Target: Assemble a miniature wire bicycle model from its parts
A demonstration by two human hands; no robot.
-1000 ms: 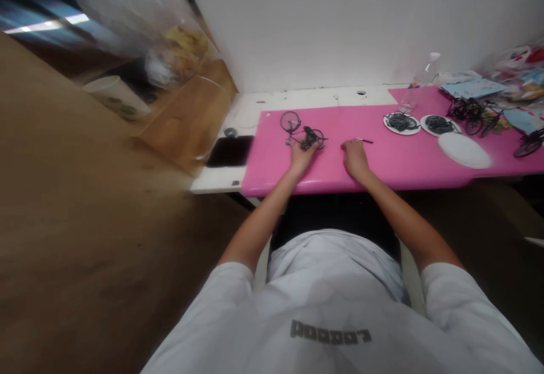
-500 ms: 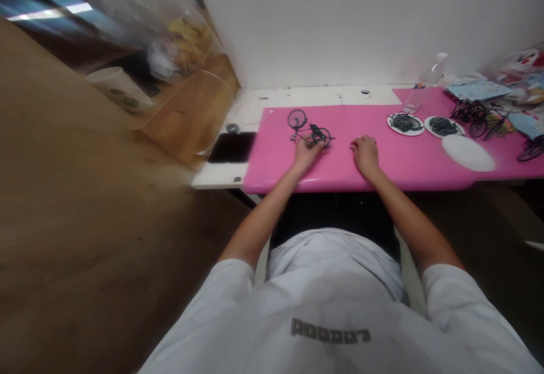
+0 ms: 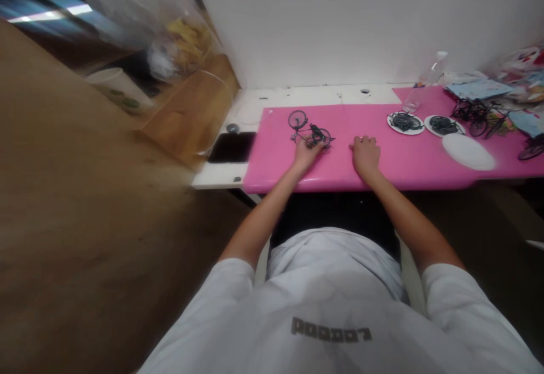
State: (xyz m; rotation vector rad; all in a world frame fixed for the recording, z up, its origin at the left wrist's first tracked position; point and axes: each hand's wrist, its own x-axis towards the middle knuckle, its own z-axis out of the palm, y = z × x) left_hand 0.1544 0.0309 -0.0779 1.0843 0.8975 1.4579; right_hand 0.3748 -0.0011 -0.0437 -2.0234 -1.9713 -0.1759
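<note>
Steadying the bike (image 3: 317,130), the left hand (image 3: 306,155) pinches one end; the right hand (image 3: 366,155) curls its fingers over the mat (image 3: 408,161), contents unclear; the next move presumably needs firm support.

One held miniature bicycle (image 3: 315,131), two hands (image 3: 308,153), two laden plates (image 3: 407,132), one bottle (image 3: 426,81)

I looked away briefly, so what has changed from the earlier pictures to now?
The right hand has shifted slightly to the right. The slim dark tool that showed at its fingers is no longer visible; I cannot tell whether it is hidden or let go. The left hand still holds the small black bicycle. The plain white plate stayed put.
</note>
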